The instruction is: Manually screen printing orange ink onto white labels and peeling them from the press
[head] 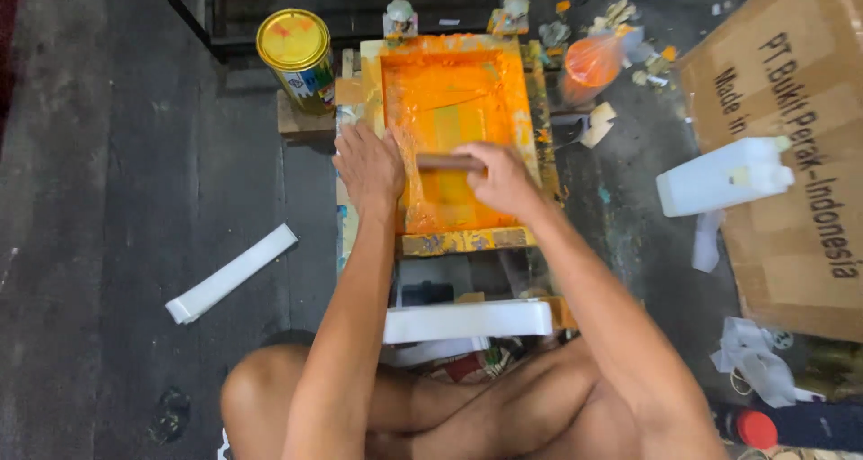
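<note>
Orange-inked wooden screen frame (454, 136), paint-smeared

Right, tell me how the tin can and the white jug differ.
The tin can stands upright left of the orange printing frame; the white jug lies on its side to the right, partly on the cardboard box. The tin can is round with a yellow lid; the white jug is blocky and plain. Both sit out of either hand's grasp.
</note>
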